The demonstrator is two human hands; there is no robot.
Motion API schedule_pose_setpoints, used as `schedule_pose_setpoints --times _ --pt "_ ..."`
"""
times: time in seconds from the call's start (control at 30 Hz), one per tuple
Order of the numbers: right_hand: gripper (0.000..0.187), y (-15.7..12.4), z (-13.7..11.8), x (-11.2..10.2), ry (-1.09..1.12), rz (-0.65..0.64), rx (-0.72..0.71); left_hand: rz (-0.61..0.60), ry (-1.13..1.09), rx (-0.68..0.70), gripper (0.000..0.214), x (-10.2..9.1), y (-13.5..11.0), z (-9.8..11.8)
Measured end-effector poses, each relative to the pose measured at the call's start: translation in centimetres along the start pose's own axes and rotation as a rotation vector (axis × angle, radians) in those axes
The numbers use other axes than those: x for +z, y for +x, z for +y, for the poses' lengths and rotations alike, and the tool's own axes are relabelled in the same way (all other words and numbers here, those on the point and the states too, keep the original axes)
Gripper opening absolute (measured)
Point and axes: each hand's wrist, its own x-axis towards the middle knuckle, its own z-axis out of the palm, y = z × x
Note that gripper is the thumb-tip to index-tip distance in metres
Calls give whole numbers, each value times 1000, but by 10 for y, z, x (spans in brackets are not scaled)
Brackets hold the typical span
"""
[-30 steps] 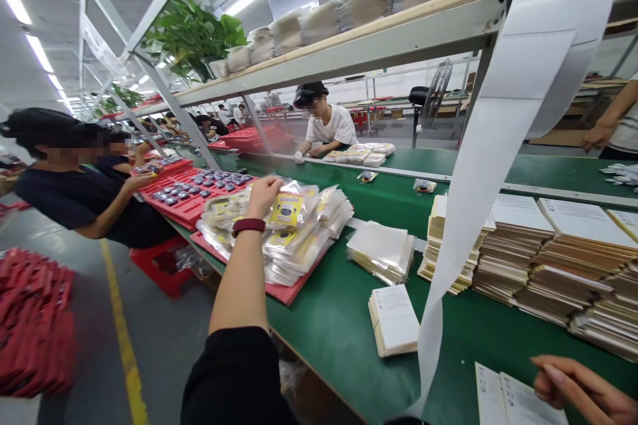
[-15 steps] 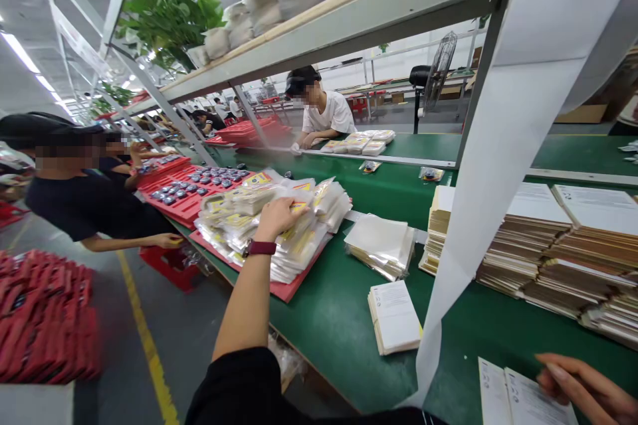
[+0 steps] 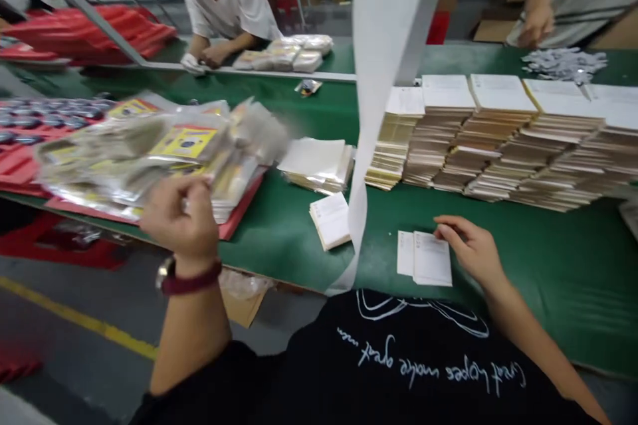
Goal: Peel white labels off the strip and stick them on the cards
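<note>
My left hand (image 3: 180, 218), with a dark red band at the wrist, is curled closed at the front edge of a heap of clear plastic packets (image 3: 114, 172). A packet with a yellow printed card (image 3: 187, 141) lies just above its knuckles; anything inside the fingers is hidden. At the right, my right hand (image 3: 472, 251) has its fingers loosely stretched out, with the thumb at the upper right corner of a white printed card (image 3: 432, 260). That card partly overlaps another white card (image 3: 405, 254) on the green table.
Nearby are a small card stack (image 3: 330, 220), clear sleeves (image 3: 319, 163) and tall card stacks (image 3: 503, 139). A white strip (image 3: 375, 73) hangs down before me. Red trays (image 3: 20, 169) with dark round items are at left. Co-workers (image 3: 234, 0) stand across the table.
The view has swung right and down. My left hand has drawn back from on top of the packets to their front edge and curled closed. My right hand stays by the two cards.
</note>
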Motion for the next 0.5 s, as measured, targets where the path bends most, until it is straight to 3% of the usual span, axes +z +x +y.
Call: schedule_pose_setpoints --times 0.1,0.17,0.2,0.27,0.33,0.4,0.5 --pt "29 -2 -4 -3 -22 25 -76 -519 -164 300 21 8 -95 28" --pt "27 -2 -6 -6 -7 38 -116 -745 -204 281 23 20 -148 42" --pt "26 -3 -7 -7 5 48 -136 -802 -204 280 25 28 -168 47" --pt "24 -2 -7 -8 32 79 -176 -809 -150 298 26 44 -194 54" --pt "22 -2 -8 -9 64 106 -208 -787 -107 324 33 55 -203 60" --pt "22 -2 -9 -11 113 119 -227 -795 -136 288 36 58 -200 69" --pt "28 -12 -15 -13 266 45 -249 -789 -327 87 31 50 -182 95"
